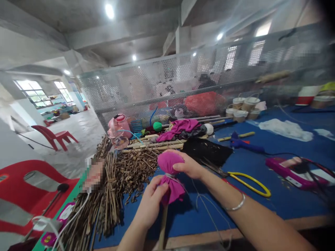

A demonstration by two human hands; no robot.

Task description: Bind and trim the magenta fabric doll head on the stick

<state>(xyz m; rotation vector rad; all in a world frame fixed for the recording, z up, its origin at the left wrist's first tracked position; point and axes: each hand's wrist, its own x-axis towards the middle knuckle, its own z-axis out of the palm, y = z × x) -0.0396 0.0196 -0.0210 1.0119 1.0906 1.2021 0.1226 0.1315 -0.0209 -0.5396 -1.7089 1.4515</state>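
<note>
Left hand (154, 197) and right hand (190, 165) clasp a round-topped magenta cloth bundle (167, 162); between them, its neck (170, 177) is bound, pale thread (200, 195) loose.

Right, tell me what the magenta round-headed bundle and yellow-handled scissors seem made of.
Magenta round-headed bundle: probably matt fabric, given gathered folds below its neck.
Yellow-handled scissors: thin grey blades look like dull metal; smooth, bright handle suggests plastic or coating.

Ceiling lamps (109, 11) glaring; windows (32, 92) bright; right side blurred, upper-right corner dark.
</note>
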